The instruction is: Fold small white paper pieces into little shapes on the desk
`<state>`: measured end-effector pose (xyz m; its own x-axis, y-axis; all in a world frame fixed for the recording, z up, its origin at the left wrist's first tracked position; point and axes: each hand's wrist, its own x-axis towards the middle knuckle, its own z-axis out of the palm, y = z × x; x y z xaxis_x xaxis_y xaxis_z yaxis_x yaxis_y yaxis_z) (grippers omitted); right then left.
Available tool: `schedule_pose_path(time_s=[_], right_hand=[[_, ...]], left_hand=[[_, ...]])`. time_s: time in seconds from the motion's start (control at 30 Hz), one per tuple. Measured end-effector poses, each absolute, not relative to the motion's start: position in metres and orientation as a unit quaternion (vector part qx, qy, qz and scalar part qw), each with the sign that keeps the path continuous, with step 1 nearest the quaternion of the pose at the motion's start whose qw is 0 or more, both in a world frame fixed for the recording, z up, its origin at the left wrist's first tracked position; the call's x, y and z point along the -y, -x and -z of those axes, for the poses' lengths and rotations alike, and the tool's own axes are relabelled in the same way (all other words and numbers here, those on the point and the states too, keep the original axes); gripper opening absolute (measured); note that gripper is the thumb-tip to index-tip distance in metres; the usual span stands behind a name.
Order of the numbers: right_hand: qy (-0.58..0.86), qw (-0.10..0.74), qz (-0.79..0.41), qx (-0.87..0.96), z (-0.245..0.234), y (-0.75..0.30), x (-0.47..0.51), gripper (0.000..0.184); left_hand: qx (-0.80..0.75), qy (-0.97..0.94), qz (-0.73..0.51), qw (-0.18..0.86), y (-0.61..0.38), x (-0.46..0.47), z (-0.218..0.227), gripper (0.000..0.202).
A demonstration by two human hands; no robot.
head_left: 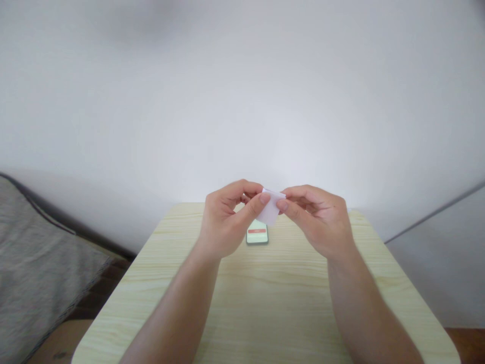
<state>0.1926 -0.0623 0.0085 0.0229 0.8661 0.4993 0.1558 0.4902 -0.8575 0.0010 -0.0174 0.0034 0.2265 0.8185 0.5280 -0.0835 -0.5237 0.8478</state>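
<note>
Interior with a plain white wall (242, 101) across the far side, brightest near its middle and greyer towards the upper left. A pale wood-grain table (273, 313) with rounded corners extends from the near edge to the wall. Left: grey fabric (38, 273) with a dark border, beside dark brown flooring (102, 288). Right: a slanting dark line (435, 215) above a pale grey surface (439, 273); reddish-brown floor (472, 346) at the near corner.

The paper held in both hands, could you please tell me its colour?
The paper is white, showing best in the head view.
</note>
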Motion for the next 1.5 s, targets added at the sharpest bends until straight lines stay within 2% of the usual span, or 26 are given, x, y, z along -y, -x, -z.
schedule_pose_path(time_s=[0.1,0.2,0.53,0.93,1.5], right_hand=[[0.395,0.592,-0.314,0.629,-0.0108,-0.193,0.0633,0.019],[0.394,0.596,-0.321,0.622,-0.0124,-0.1922,0.0642,0.013],[0.401,0.584,-0.29,0.643,-0.0151,-0.1932,0.0675,0.008],[0.406,0.566,-0.281,0.661,-0.018,-0.1933,0.0703,0.012],[0.403,0.595,-0.242,0.653,-0.0103,-0.1883,0.0682,0.012]], left_hand=[[-0.27,-0.672,-0.561,0.401,-0.0016,0.0172,-0.0042,0.02],[-0.272,-0.664,-0.564,0.409,-0.0028,0.0171,-0.0041,0.021],[-0.255,-0.691,-0.54,0.407,0.0,0.0175,-0.0078,0.025],[-0.257,-0.688,-0.565,0.375,-0.0037,0.0222,-0.0088,0.023],[-0.251,-0.688,-0.577,0.36,-0.0039,0.023,-0.0043,0.018]])
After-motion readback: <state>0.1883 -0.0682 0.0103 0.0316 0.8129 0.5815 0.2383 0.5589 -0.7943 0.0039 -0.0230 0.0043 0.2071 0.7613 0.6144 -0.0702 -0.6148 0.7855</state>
